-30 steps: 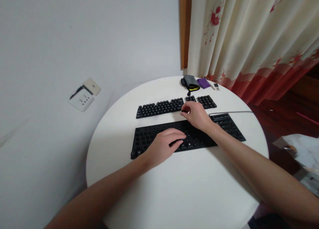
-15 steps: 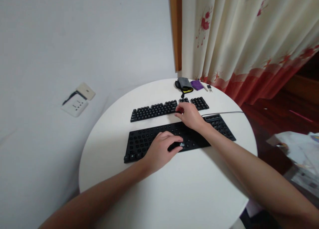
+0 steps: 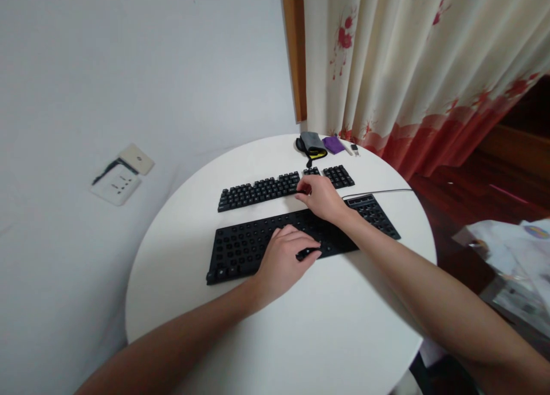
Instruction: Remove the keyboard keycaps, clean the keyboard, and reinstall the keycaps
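A black keyboard base (image 3: 240, 249), most of its keycaps off, lies across the white table. Over its front edge, my left hand (image 3: 286, 260) is closed, thumb and index finger pinched on a small black keycap largely hidden by the fingertips. Behind the base, loose black keycaps (image 3: 258, 192) stand in rows laid out like a keyboard. My right hand (image 3: 322, 197) reaches across the base to the front right end of these rows. Its thumb and fingers are curled around a dark keycap there, mostly covered by the hand. A few keycaps remain at the base's front left corner.
At the table's (image 3: 172, 252) back edge lie a grey and black pouch (image 3: 313, 144), a purple cloth (image 3: 333, 145) and a small black item (image 3: 354, 147). A thin cable (image 3: 387, 191) runs off to the right. Wall and curtain (image 3: 369, 57) stand behind; white bags (image 3: 507, 252) lie right.
The view has shifted slightly, moving everything a little left. My left hand has moved slightly right along the base, its fingertips closer together and lower over the keycap. My right hand stays at the keycap rows.
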### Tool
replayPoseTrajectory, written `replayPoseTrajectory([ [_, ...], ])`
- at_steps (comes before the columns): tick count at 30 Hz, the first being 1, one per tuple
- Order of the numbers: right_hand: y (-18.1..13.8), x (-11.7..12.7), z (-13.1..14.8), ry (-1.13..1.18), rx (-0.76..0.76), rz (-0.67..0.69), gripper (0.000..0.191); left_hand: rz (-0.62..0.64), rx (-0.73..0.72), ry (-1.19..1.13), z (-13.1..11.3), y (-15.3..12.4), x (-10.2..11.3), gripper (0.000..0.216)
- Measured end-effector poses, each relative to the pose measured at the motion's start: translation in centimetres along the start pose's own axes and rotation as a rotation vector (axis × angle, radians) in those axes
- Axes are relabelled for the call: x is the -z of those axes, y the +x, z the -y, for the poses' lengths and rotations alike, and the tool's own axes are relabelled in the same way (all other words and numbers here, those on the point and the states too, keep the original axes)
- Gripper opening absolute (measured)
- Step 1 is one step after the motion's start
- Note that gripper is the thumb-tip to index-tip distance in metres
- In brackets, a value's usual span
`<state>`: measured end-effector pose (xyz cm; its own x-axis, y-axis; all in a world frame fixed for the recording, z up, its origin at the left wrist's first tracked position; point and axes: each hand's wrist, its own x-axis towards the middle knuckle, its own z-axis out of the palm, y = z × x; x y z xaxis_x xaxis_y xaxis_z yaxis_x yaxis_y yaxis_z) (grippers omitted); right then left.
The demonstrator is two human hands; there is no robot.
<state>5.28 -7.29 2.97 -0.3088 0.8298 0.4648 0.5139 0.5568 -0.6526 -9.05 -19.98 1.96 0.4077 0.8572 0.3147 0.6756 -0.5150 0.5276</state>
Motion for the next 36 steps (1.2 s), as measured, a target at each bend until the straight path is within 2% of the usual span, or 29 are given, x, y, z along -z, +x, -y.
replayPoseTrajectory([
  [6,-0.09,-0.48,-0.3,0.008,0.0,0.022,0.009,-0.005,0.035,-0.027,0.23,0.08,-0.37,0.006],
  [15,-0.19,-0.33,-0.17,0.01,-0.006,0.036,0.009,0.012,-0.029,0.045,0.05,-0.23,-0.4,0.004],
  [20,-0.22,-0.37,-0.19,0.001,-0.014,0.055,0.007,0.012,-0.074,0.075,0.2,-0.31,-0.33,0.012],
  [36,0.02,-0.18,-0.72,-0.032,-0.031,0.037,0.008,0.052,-0.212,0.158,0.95,-0.12,-0.32,0.02],
])
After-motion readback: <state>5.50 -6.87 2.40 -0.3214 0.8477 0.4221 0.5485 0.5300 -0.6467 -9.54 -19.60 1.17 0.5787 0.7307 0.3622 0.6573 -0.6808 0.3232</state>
